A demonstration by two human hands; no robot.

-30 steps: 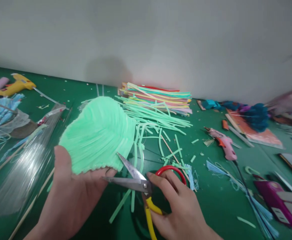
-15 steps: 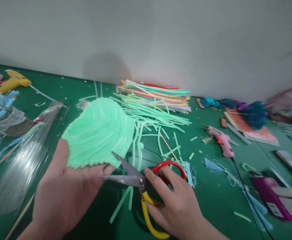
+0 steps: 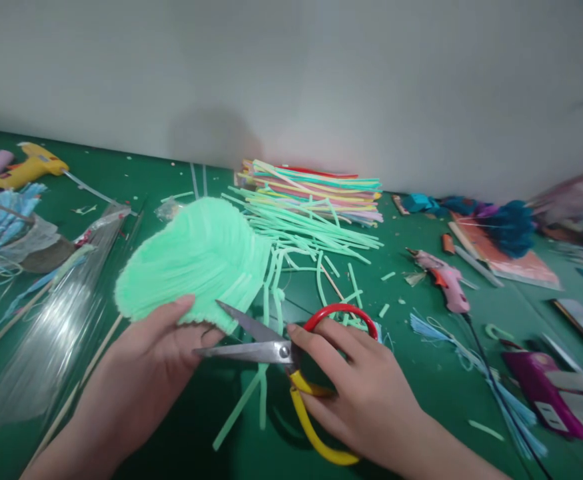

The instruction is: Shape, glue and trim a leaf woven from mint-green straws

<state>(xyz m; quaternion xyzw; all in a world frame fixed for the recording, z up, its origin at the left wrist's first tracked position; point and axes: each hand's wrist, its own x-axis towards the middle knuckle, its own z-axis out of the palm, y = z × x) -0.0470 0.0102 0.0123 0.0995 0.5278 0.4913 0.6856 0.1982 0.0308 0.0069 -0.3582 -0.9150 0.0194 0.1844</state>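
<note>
My left hand (image 3: 146, 360) grips the lower edge of a mint-green fuzzy heart-like piece (image 3: 196, 260), thumb on top and fingers beneath. Rows of pipe cleaner seem to make up its ribbed surface. In my right hand (image 3: 361, 380) are scissors (image 3: 284, 352) with one red and one yellow handle loop. Their blades stand apart, one tip over the piece's lower right edge and the other just below it, near my left fingers. Loose green pipe cleaners (image 3: 264, 393) hang or lie behind the scissors.
Behind lies a pile of coloured pipe cleaners (image 3: 316, 193) against the wall. A pink glue gun (image 3: 444, 280) and a purple device (image 3: 546, 387) are on the right. At left are a yellow glue gun (image 3: 26, 167), clear plastic wrap (image 3: 46, 347) and blue tassels (image 3: 6, 220).
My left thumb has moved from the piece's left side onto its lower edge, and more of its left lobe shows. The scissors remain near the lower right edge, blades apart.
</note>
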